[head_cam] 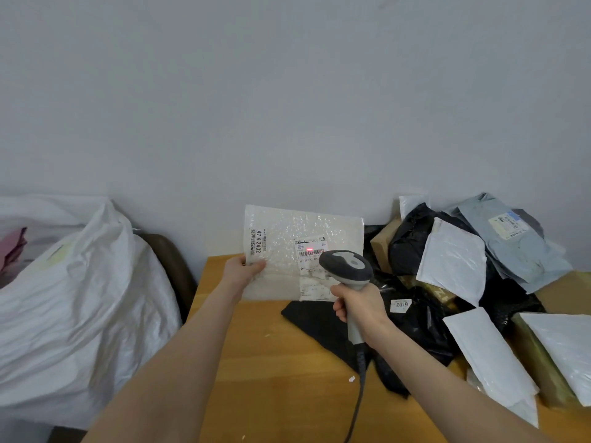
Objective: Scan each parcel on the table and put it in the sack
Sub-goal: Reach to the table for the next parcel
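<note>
- wooden table (262, 362), pushed up against the wall (287, 107)
- parcels (463, 282) heaped on its right side: black bags (412, 238), white mailers (454, 260), grey bag (511, 241), brown box (382, 244)
- tiny white scrap (351, 379) on bare wood

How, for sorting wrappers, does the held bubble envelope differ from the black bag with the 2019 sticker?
The bubble envelope is white and flat; the black bag is dark and crumpled. The left hand holds the envelope upright before the right hand's scanner; the bag lies on the table. Both carry white labels.
</note>
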